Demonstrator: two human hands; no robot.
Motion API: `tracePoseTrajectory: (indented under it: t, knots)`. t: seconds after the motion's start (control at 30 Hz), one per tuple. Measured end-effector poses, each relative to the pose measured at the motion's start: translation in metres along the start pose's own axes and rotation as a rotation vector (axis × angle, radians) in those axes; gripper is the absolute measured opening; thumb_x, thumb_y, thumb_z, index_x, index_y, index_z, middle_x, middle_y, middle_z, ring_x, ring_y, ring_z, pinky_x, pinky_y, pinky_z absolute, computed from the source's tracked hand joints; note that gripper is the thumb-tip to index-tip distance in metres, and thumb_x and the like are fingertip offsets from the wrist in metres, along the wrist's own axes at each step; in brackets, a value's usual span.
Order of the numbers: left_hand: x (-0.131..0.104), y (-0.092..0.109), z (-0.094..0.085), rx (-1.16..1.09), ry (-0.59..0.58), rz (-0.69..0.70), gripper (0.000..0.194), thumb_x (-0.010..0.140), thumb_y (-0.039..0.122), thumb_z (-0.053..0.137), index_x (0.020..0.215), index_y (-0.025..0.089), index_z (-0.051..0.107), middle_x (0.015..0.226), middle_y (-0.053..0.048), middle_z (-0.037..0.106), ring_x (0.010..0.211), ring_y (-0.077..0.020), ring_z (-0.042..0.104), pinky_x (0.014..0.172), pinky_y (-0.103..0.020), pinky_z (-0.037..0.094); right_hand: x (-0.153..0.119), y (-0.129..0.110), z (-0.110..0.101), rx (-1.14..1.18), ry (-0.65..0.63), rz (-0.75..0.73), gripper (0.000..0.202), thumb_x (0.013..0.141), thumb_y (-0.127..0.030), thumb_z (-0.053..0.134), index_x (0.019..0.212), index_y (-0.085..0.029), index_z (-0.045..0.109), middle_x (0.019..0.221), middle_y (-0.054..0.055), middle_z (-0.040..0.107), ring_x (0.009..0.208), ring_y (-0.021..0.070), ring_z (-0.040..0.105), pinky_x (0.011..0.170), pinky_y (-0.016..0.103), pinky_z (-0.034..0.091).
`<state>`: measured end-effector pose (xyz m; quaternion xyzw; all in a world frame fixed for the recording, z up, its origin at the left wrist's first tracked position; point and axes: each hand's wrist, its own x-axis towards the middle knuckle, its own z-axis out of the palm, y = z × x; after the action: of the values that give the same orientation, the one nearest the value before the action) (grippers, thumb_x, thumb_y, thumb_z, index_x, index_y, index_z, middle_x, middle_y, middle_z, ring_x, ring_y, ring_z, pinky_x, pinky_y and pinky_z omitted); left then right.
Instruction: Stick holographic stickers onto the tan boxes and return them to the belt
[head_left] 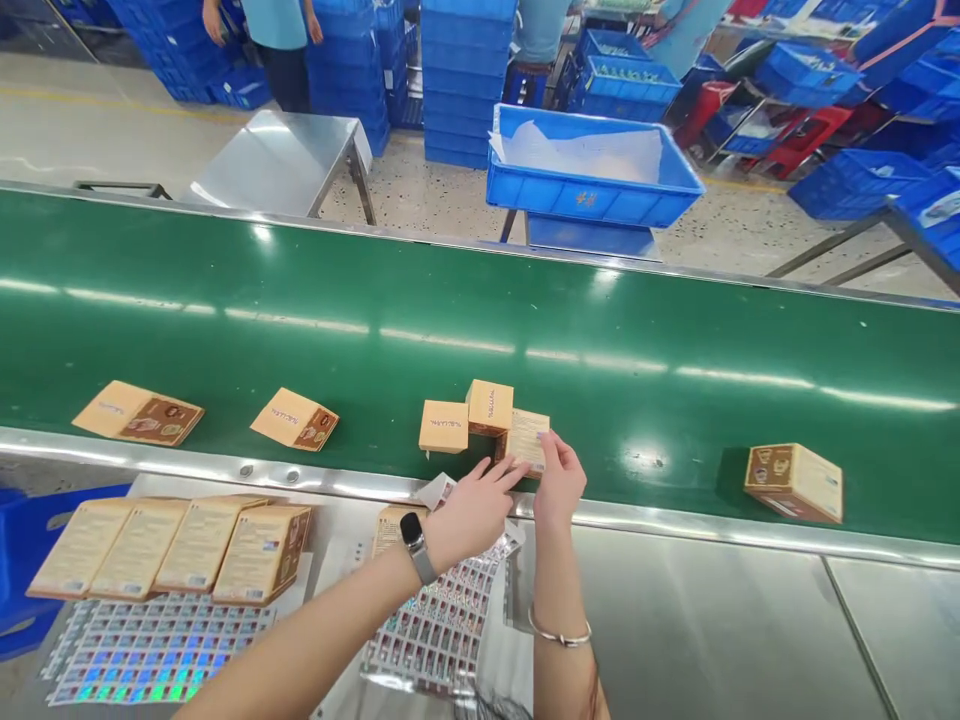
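Note:
A small cardboard box [529, 438] with a printed cream face lies on the green belt between my hands. My left hand [471, 508], wearing a watch, has its fingers stretched out against the box's near edge. At the box's right corner, my right hand [559, 478] is closed in a pinch over a small bluish sticker [541, 437]. Two more boxes, one left [444, 427] and one behind [491, 405], stand close by. Below my left hand are sheets of shiny stickers [435, 630] and a partly hidden box [388, 528].
Boxes sit farther along the belt, at left [139, 413], mid-left [294, 418] and right [795, 482]. Several boxes [259, 555] rest on a sticker sheet [157, 650]. A metal rail [675, 525] edges the belt. Beyond stand a blue crate [592, 195], a metal table [274, 160] and people.

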<state>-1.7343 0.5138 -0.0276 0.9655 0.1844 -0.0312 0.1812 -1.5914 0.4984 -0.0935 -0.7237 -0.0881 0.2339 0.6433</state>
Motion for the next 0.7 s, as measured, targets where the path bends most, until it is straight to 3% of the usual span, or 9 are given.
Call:
tracePoseTrajectory:
  t: [0.2, 0.33, 0.4, 0.5, 0.6, 0.7]
  knots:
    - [0.011, 0.01, -0.001, -0.013, -0.042, 0.018, 0.025, 0.087, 0.011, 0.051, 0.099, 0.01, 0.073, 0.155, -0.013, 0.036, 0.145, -0.0269, 0.033, 0.115, -0.046, 0.033, 0.002, -0.008, -0.009, -0.157, 0.046, -0.089, 0.041, 0.071, -0.056, 0.061, 0.085, -0.018, 0.063, 0.11, 0.013, 0.07, 0.096, 0.0238, 0.067, 0.076, 0.033, 0.055]
    - [0.02, 0.014, 0.002, -0.038, -0.009, 0.029, 0.024, 0.085, 0.012, 0.054, 0.098, 0.012, 0.074, 0.151, -0.015, 0.043, 0.143, -0.0267, 0.036, 0.114, -0.044, 0.033, 0.005, -0.015, -0.012, -0.317, 0.098, -0.159, 0.037, 0.075, -0.053, 0.059, 0.09, -0.019, 0.062, 0.104, 0.011, 0.069, 0.096, 0.0237, 0.064, 0.087, 0.037, 0.051]
    - [0.026, 0.017, 0.004, -0.045, -0.007, 0.032, 0.025, 0.084, 0.011, 0.054, 0.101, 0.012, 0.073, 0.15, -0.015, 0.046, 0.142, -0.026, 0.037, 0.113, -0.043, 0.032, 0.008, -0.018, -0.013, -0.386, 0.123, -0.178, 0.04, 0.076, -0.051, 0.058, 0.099, -0.019, 0.06, 0.105, 0.011, 0.068, 0.097, 0.0238, 0.063, 0.09, 0.037, 0.049]
    - [0.036, 0.022, 0.002, -0.06, -0.025, 0.035, 0.023, 0.084, 0.011, 0.057, 0.1, 0.012, 0.073, 0.152, -0.015, 0.042, 0.143, -0.0268, 0.035, 0.114, -0.044, 0.031, 0.02, -0.025, -0.02, -0.467, 0.139, -0.153, 0.062, 0.076, -0.05, 0.057, 0.125, -0.015, 0.046, 0.103, 0.012, 0.068, 0.095, 0.023, 0.065, 0.085, 0.035, 0.05]
    - [0.035, 0.03, -0.012, -0.065, -0.011, 0.077, 0.019, 0.087, 0.014, 0.058, 0.099, 0.011, 0.072, 0.151, -0.015, 0.043, 0.141, -0.0269, 0.037, 0.114, -0.044, 0.031, 0.034, -0.041, -0.03, -0.546, 0.131, -0.125, 0.072, 0.08, -0.051, 0.051, 0.134, -0.008, 0.034, 0.101, 0.016, 0.068, 0.093, 0.0249, 0.066, 0.083, 0.037, 0.05]
    - [0.011, 0.043, -0.038, -0.101, 0.068, 0.14, 0.016, 0.091, 0.017, 0.056, 0.096, 0.011, 0.069, 0.126, -0.013, 0.066, 0.123, -0.0238, 0.057, 0.101, -0.036, 0.042, 0.039, -0.065, -0.034, -0.624, 0.09, -0.201, 0.064, 0.084, -0.052, 0.045, 0.132, -0.011, 0.039, 0.109, 0.017, 0.066, 0.102, 0.0268, 0.064, 0.091, 0.04, 0.046]
